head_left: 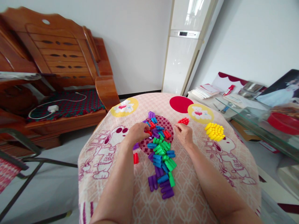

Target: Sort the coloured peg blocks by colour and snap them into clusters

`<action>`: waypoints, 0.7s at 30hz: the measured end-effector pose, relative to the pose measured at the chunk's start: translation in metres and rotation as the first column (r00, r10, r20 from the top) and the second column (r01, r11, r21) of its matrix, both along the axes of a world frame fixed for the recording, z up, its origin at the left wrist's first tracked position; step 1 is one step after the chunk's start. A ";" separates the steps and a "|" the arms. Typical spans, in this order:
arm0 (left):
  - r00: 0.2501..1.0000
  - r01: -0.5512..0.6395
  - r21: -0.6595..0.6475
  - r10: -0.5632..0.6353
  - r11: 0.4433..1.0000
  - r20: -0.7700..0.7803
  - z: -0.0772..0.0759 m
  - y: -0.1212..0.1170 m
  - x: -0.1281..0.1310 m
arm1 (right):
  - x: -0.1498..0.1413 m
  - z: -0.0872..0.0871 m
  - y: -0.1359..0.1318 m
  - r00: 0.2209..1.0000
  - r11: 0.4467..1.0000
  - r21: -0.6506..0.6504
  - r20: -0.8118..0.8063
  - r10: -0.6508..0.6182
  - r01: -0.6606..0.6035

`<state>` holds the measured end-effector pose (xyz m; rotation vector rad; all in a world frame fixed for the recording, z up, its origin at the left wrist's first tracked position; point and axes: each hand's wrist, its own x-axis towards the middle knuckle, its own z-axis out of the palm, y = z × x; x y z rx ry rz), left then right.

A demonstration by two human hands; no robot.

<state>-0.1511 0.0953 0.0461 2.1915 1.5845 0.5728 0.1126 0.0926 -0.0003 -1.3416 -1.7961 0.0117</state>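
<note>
My left hand reaches over the upper left of a mixed pile, its fingers closed on a red plastic block. The pile holds several small round-ended blocks: green blocks, blue blocks and purple blocks. My right hand is right of the pile, thumb and fingers pinched together; whatever sits between them is too small to make out. Just beyond it stands a tight cluster of red blocks. Apart from my left forearm's right side lies another red block.
A cluster of yellow blocks stands on the right of the round table's patterned cloth. Beyond the right edge are a glass shelf and papers. A wooden bench stands left, with a metal-framed chair nearer.
</note>
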 end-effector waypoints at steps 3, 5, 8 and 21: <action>0.998 -0.016 -0.028 0.018 0.999 0.054 0.000 0.000 -0.001 | -0.005 0.003 -0.004 0.996 0.998 -0.002 -0.065 0.067 -0.068; 0.999 -0.006 -0.037 0.008 0.999 0.036 0.001 0.000 -0.002 | -0.010 0.003 -0.006 0.989 0.994 0.004 -0.094 0.113 -0.113; 0.999 0.022 -0.040 -0.023 0.999 -0.028 0.002 0.000 -0.002 | -0.015 0.002 -0.007 0.983 0.988 -0.007 -0.095 0.156 -0.157; 0.723 0.135 -0.173 0.023 0.976 0.690 0.007 -0.002 0.008 | -0.029 0.019 -0.021 0.841 0.864 -0.289 -0.485 0.238 -0.412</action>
